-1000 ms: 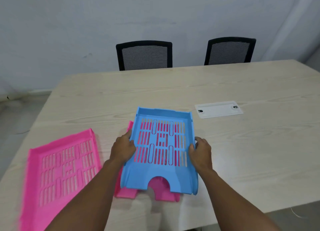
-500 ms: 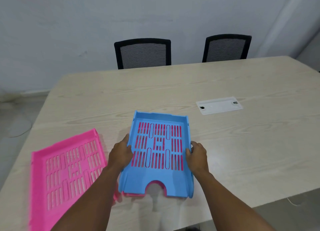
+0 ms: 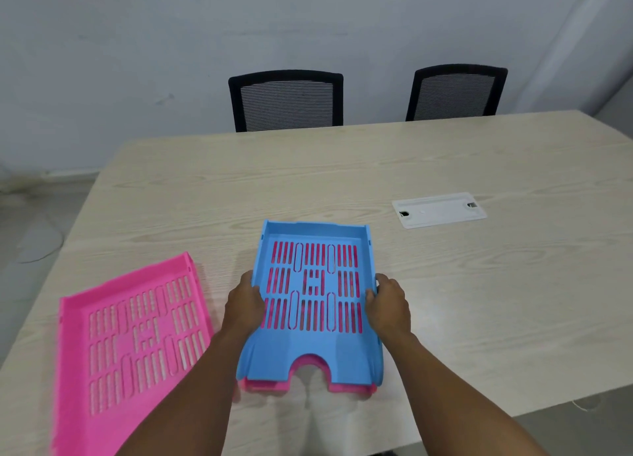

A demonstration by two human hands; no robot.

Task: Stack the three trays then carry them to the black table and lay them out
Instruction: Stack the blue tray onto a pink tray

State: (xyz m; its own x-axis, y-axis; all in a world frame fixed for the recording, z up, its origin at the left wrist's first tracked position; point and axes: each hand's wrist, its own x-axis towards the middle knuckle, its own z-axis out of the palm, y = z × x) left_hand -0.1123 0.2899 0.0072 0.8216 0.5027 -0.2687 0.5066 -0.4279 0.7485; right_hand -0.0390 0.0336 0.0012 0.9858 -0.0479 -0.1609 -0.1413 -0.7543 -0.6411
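Note:
A blue slotted tray (image 3: 313, 353) sits nested squarely on a pink tray (image 3: 349, 389), which shows only through the slots and along the near edge. My left hand (image 3: 245, 303) grips the blue tray's left wall and my right hand (image 3: 388, 303) grips its right wall. A second pink tray (image 3: 113, 346) lies flat by itself on the light wooden table (image 3: 445, 284), to the left of the stack and turned slightly.
A white cable-cover plate (image 3: 440, 209) is set in the table to the right, beyond the stack. Two black mesh chairs (image 3: 286, 101) (image 3: 455, 94) stand at the far edge against a pale wall. The table's near edge runs just below the stack.
The blue tray has come down and lined up onto the pink tray beneath it; earlier it was tilted and offset, with the pink tray sticking out at the left.

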